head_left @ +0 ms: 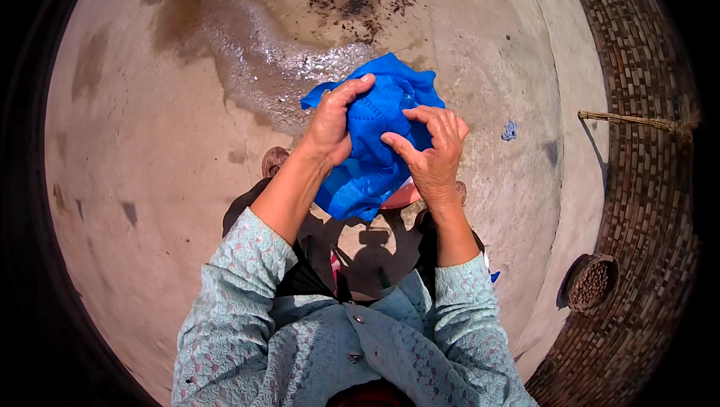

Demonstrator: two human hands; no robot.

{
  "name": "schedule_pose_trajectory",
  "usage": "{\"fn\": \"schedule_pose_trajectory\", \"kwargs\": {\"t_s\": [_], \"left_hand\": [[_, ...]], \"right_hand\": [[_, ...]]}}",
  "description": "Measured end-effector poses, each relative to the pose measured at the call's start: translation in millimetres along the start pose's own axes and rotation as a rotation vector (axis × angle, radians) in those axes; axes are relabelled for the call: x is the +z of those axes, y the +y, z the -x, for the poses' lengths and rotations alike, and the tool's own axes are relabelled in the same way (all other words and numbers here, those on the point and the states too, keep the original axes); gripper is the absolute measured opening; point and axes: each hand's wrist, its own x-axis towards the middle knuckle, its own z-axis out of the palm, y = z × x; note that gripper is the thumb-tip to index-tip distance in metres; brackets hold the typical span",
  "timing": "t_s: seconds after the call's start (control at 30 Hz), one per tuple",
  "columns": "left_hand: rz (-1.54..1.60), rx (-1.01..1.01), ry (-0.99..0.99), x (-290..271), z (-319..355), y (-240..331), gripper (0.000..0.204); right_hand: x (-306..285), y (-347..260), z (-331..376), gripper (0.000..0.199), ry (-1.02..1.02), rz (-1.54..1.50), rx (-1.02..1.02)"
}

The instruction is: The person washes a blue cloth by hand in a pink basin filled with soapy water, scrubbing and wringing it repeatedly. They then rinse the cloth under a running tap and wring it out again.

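A crumpled, thin blue cloth [382, 163] with rows of small dark dots hangs bunched in front of me, over my lap. My left hand [334, 122] grips its left side, the thumb lying along the top and the other fingers hidden behind the folds. On the right side, my right hand [435, 145] has thumb and forefinger on the fabric, a fold of it between them. Part of a pink object [403, 194] shows beneath the cloth's lower right; its full shape is covered.
Wet, foamy water [270, 70] spreads over the concrete ground ahead, with dark debris [360, 6] beyond it. A light-blue scrap [509, 130] lies to the right. Along the right brick strip are a stick-like bundle [630, 120] and a round basket [592, 285] of small brown pieces.
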Motion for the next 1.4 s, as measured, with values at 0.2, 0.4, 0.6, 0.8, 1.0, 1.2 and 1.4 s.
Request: {"fn": "schedule_pose_trajectory", "kwargs": {"t_s": [0.2, 0.4, 0.6, 0.8, 1.0, 1.2, 1.4], "left_hand": [[0.046, -0.016, 0.031, 5, 3, 2, 0.024], [0.049, -0.003, 0.025, 8, 4, 7, 0.028], [-0.099, 0.112, 0.094, 3, 3, 14, 0.04], [-0.224, 0.299, 0.172, 1, 4, 20, 0.035], [-0.22, 0.408, 0.218, -1, 3, 23, 0.036], [-0.209, 0.379, 0.166, 2, 2, 20, 0.043], [-0.569, 0.581, 0.436, -2, 0, 15, 0.047]], "right_hand": [[-6, 1, -3, 0.04, -0.123, -0.03, -0.037], [-5, 6, -1, 0.027, -0.061, 0.127, -0.059], [1, 23, 2, 0.019, 0.192, -0.416, 0.167], [-2, 22, 6, 0.02, 0.186, -0.882, 0.332], [0, 25, 9, 0.019, 0.272, -0.828, 0.329], [-1, 27, 4, 0.019, 0.338, -0.89, 0.34], [3, 23, 5, 0.023, 0.32, -0.698, 0.204]]}}
